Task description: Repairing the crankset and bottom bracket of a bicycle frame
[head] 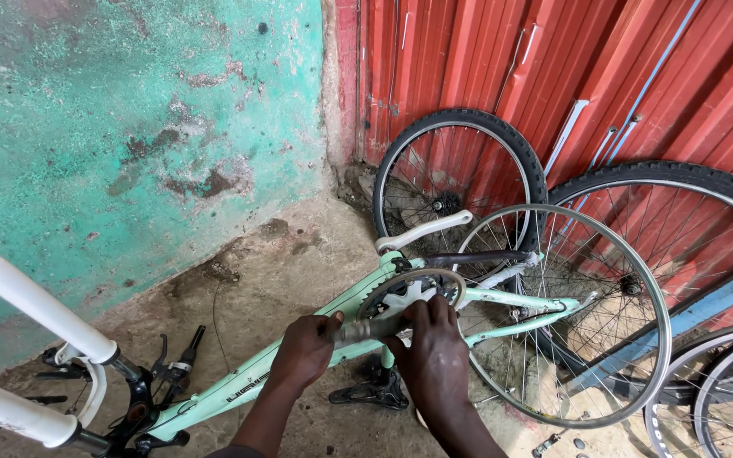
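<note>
We look down on a mint-green bicycle frame (299, 343) lying upside down on the concrete floor (282, 254), its white fork legs (27, 305) rising at the lower left and its handlebar with black brake levers (167, 356) resting on the ground. Our left hand (303, 352) curls its fingers closed around a grey metal tool (365, 329) held level at the crank area, while our right hand (430, 356) closes over the other end of that tool, fingers wrapped tight just below the silver chainring (413, 284). A white crank arm (424, 231) sticks out above the chainring, and a black pedal (371, 392) lies on the floor under the hands. The bare rear rim (638, 280) with its spokes sits in the frame to the right. 2 tyred wheels (460, 170) lean against the red corrugated wall (553, 68), and a worn turquoise wall (129, 110) fills the left
</note>
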